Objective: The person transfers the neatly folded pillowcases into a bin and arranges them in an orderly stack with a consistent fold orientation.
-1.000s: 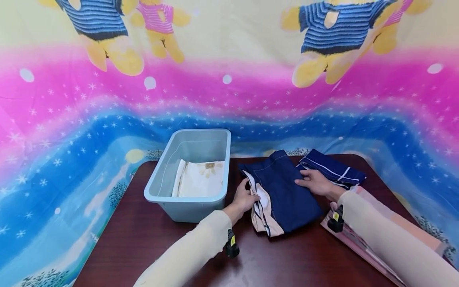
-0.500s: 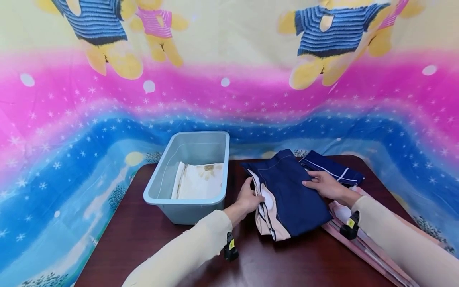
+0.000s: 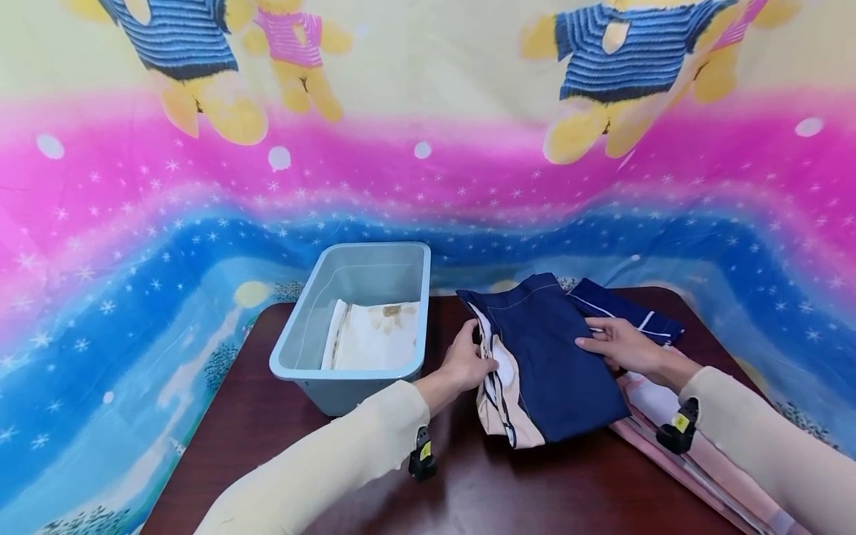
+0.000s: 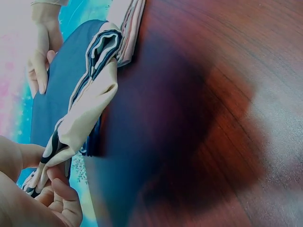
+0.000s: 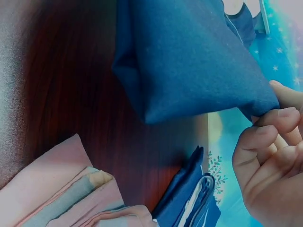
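Observation:
Both hands hold a folded navy cloth (image 3: 562, 364) with a cream and dark patterned layer showing along its left side. My left hand (image 3: 464, 360) pinches its left edge, thumb on one side and fingers on the other, as the left wrist view shows. The opposite edge is pinched by my right hand (image 3: 625, 345); in the right wrist view the thumb and fingers (image 5: 265, 135) close on a corner. Beneath the cloth, the wrist views show a gap and a shadow over the tabletop. Left of the left hand stands a grey-blue bin (image 3: 361, 379) holding a folded white cloth (image 3: 374, 338) with a brownish print.
Behind the right hand lies another folded navy cloth (image 3: 625, 305) with white lines. A pile of folded pink cloth (image 3: 709, 461) lies under the right forearm. All rest on a dark reddish-brown table (image 3: 221, 446), with a printed curtain (image 3: 428, 186) hanging behind.
The held navy cloth has moved a little to the right, with both hands still gripping it. It now overlaps more of the navy cloth behind. The bin has stayed put.

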Demonstrator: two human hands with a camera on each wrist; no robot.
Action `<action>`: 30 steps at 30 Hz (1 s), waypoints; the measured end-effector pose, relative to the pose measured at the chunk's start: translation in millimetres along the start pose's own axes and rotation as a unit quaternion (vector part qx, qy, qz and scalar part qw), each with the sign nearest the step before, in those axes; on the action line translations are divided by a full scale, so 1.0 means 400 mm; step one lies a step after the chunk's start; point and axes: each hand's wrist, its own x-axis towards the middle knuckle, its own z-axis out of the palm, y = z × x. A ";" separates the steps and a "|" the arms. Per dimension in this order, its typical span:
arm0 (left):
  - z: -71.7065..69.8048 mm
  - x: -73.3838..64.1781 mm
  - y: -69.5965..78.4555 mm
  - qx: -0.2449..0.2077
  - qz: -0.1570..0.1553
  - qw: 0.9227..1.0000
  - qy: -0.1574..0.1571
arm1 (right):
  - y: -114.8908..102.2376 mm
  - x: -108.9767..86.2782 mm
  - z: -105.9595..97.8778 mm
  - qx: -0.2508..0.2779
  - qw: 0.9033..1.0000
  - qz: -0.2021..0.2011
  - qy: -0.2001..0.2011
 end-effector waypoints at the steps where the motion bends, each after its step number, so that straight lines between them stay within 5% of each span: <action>1: -0.001 -0.002 0.005 0.003 0.003 1.000 -0.003 | -0.003 -0.005 -0.003 0.000 1.000 0.002 -0.001; 16: -0.035 -0.023 0.086 0.026 0.023 0.999 -0.008 | -0.055 -0.050 -0.039 -0.014 1.000 -0.009 0.009; 30: -0.104 -0.044 0.155 0.045 0.033 0.997 -0.048 | -0.114 -0.075 -0.046 -0.005 1.000 -0.017 0.008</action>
